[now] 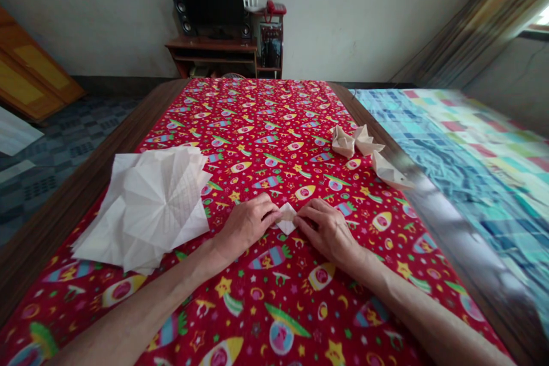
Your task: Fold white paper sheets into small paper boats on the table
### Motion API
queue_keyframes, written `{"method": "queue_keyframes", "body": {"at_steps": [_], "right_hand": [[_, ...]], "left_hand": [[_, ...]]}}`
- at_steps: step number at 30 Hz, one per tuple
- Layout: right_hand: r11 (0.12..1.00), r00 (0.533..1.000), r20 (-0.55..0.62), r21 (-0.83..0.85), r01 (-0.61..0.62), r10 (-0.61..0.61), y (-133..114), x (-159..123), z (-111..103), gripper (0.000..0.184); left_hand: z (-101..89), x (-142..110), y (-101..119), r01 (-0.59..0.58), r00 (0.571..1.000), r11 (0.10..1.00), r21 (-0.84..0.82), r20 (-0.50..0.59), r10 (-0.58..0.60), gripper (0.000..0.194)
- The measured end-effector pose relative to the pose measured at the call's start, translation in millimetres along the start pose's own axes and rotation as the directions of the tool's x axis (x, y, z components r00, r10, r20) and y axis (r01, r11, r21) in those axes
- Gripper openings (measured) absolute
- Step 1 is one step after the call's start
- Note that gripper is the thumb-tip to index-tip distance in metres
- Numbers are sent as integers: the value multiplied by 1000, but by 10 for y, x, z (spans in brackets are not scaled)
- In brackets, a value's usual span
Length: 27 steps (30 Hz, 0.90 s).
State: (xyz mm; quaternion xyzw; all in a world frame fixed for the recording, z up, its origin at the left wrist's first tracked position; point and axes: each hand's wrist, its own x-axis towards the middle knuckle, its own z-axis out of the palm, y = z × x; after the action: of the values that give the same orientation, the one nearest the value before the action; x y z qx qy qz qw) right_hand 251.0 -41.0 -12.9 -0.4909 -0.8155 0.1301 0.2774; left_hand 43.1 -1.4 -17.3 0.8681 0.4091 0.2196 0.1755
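A small folded piece of white paper (287, 219) lies on the red patterned cloth (274, 274) in front of me, with a corner pointing away and another toward me. My left hand (252, 217) pinches its left corner between thumb and fingers. At the opposite corner, my right hand (326, 225) grips the paper the same way, fingers closed. Parts of the paper are covered by my fingertips. To the left of my left hand rests a fanned pile of creased white paper sheets (160, 206).
Several folded paper shapes (343, 142) stand by the table's right edge. Wooden table borders (412, 206) flank the cloth. Right of the table is a bed with a checked cover (398, 137). Against the far wall stand a desk (214, 46) and a monitor (210, 3).
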Motion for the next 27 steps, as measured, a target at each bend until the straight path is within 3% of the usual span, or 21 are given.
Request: {"method": "queue_keyframes", "body": {"at_steps": [4, 7, 17, 27], "right_hand": [[990, 1000, 7, -142, -16, 17, -31, 11, 9, 20], [975, 1000, 19, -224, 4, 0, -43, 31, 24, 21], [959, 994, 75, -278, -54, 78, -78, 90, -15, 22], [988, 997, 81, -154, -1, 13, -7, 44, -30, 15]], "left_hand": [[-28, -1, 104, 63, 997, 974, 219, 34, -72, 22], [-38, -7, 171, 74, 995, 955, 286, 40, -89, 20], [-50, 12, 144, 111, 994, 960, 257, -23, -109, 24], [-61, -122, 22, 97, 994, 973, 210, -75, -83, 18]]}}
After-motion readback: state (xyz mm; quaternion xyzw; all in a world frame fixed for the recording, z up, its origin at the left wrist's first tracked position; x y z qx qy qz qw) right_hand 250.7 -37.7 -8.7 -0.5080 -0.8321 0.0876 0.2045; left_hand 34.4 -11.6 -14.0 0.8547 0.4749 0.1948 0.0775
